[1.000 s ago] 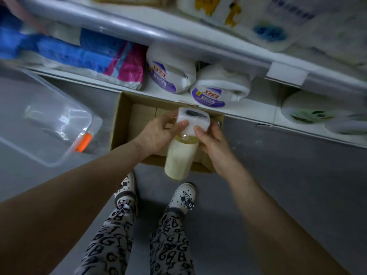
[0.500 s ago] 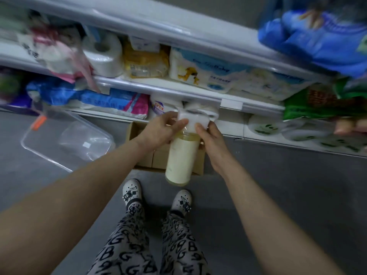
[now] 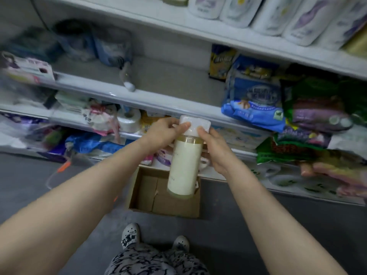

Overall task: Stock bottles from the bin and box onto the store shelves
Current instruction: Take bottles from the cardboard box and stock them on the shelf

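While held by its white cap (image 3: 195, 126), a cream bottle (image 3: 185, 167) hangs over the cardboard box (image 3: 174, 205).
Left hand (image 3: 162, 133) and right hand (image 3: 216, 149) pinch only that cap; it could pop loose, dropping everything short of the shelf (image 3: 158, 100) beyond.

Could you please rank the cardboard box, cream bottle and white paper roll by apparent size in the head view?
1. brown cardboard box
2. cream white-capped bottle, held nearer the camera
3. white paper roll
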